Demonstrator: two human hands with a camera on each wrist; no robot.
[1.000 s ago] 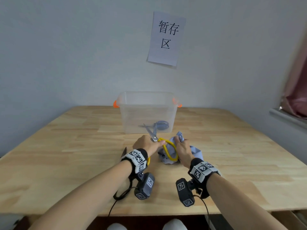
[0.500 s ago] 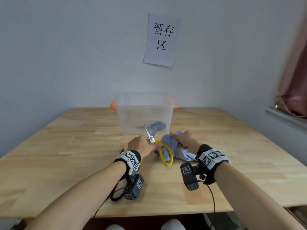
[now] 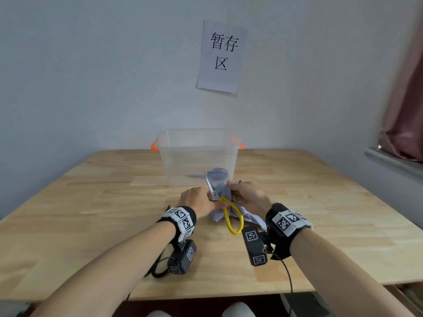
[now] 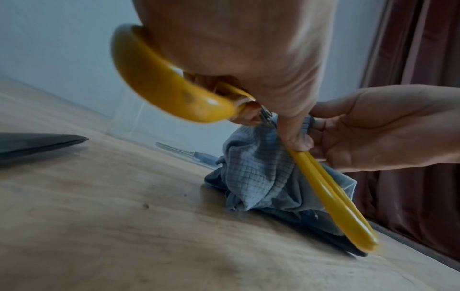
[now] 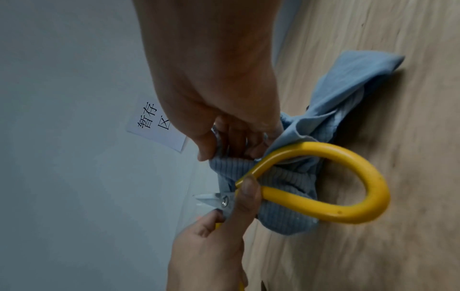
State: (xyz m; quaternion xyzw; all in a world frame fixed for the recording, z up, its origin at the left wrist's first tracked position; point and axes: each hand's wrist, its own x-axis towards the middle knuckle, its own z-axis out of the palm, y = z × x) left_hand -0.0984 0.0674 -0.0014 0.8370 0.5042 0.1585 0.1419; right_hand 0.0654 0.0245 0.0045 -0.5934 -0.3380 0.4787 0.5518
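At the near middle of the wooden table (image 3: 91, 213), just before a clear plastic bin (image 3: 196, 154), the head view shows both hands meeting over a bunched blue cloth (image 3: 223, 191). The left hand (image 3: 196, 200) pinches the yellow-handled scissors (image 3: 214, 194) at the pivot. The blades point up and away and look closed. The right hand (image 3: 248, 195) grips a wad of the cloth against the metal.

Left wrist view: one yellow loop sits under the left palm. The other hangs free over the cloth, whose lower folds rest on the table.

Right wrist view: the right fingers (image 5: 206, 149) curl on the cloth just beside the blades. The left thumb presses the handle root.

Risk, judged: the hold at the pivot is narrow, so a hard wipe may twist the scissors. The blades could then part, and an edge could nick the right fingertips or snag the cloth.
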